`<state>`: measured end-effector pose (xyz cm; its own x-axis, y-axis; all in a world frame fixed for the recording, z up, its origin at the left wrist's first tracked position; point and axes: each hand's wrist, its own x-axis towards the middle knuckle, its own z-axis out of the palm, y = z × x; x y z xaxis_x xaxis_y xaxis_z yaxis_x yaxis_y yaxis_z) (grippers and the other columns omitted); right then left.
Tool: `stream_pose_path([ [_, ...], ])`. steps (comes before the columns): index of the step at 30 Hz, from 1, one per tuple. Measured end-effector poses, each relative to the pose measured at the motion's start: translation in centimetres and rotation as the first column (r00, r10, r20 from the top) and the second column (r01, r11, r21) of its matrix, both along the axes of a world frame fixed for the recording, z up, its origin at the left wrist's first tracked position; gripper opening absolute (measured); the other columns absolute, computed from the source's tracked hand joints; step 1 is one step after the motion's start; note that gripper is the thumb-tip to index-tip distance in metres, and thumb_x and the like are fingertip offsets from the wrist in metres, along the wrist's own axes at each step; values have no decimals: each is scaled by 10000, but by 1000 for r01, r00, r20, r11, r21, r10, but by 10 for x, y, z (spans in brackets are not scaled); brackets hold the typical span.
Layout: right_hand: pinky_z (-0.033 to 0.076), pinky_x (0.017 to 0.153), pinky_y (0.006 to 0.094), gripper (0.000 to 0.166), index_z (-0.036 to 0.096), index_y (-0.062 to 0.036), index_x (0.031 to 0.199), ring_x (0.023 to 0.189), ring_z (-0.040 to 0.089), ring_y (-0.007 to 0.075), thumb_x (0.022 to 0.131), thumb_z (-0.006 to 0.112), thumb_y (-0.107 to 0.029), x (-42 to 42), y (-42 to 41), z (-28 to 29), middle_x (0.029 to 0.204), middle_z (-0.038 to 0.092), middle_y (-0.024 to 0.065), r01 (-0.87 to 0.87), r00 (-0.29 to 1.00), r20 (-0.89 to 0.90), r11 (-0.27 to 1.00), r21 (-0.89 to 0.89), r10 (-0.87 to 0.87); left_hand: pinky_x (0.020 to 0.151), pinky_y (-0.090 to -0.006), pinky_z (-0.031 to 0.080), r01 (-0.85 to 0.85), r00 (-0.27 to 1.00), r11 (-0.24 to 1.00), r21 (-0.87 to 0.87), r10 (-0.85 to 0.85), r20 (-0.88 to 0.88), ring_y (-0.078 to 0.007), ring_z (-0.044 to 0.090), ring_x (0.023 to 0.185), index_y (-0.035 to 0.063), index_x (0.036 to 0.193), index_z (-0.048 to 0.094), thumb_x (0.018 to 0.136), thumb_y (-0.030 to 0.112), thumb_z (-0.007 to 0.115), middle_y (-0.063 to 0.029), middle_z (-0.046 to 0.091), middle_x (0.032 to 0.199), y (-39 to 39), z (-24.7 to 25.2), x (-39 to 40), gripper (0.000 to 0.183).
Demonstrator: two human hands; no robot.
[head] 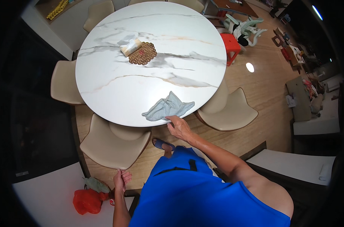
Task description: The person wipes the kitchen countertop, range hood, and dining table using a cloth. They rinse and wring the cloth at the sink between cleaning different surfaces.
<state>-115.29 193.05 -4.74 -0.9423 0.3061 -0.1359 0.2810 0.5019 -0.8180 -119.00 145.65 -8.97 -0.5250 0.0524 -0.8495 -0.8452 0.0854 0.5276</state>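
Observation:
A crumpled grey-blue cloth (167, 107) lies on the white marble-patterned oval table (149, 85), close to its near edge. My right hand (179, 129) is at that edge, with its fingertips touching the lower border of the cloth. Whether they grip it is not clear. Lower on the left, my left hand (122, 179) is beside the near edge of a beige chair (112, 147). Its fingers are spread and nothing shows in them; contact with the chair is hard to judge.
On the table, a tissue packet (130, 47) leans over a brown woven trivet (143, 54). Another beige chair (231, 113) stands at the right, near a red plastic stool (231, 46). A red plastic bag (87, 201) is at lower left.

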Motion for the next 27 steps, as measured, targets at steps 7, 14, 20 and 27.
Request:
stream_pose_path([
  [7,285,1063,633,618,499,77,1316,1284,338,580,869,653,-321,-87,-13,-65,1380,402,363,347,938,-178,829,439,-298,609,-318,550,341,925,936,-82,-319,206,-188,669,694,-7,985,646,997,508,481,-107,692,846,-102,-49,24,540],
  [14,170,1170,560,664,458,51,1388,1430,206,474,884,647,-338,-66,53,-108,1532,251,291,103,977,-211,811,576,26,584,-307,539,524,852,802,-288,-501,154,-177,661,667,-15,919,662,992,352,561,-92,678,773,-64,30,18,387],
  [20,52,1184,549,659,420,-133,1477,1466,106,404,920,560,-457,-43,279,-99,1585,208,194,279,906,43,671,687,-421,549,-302,536,535,842,738,-410,-507,185,-180,653,631,-15,876,646,977,298,590,-96,663,739,4,75,-5,334],
  [27,81,1191,581,608,452,-13,1395,1405,301,399,911,523,-373,-203,120,-136,1498,380,189,-32,970,-200,890,454,137,504,-302,515,477,878,797,-369,-422,225,-164,611,552,6,792,595,956,216,634,-68,603,670,16,82,-65,269],
])
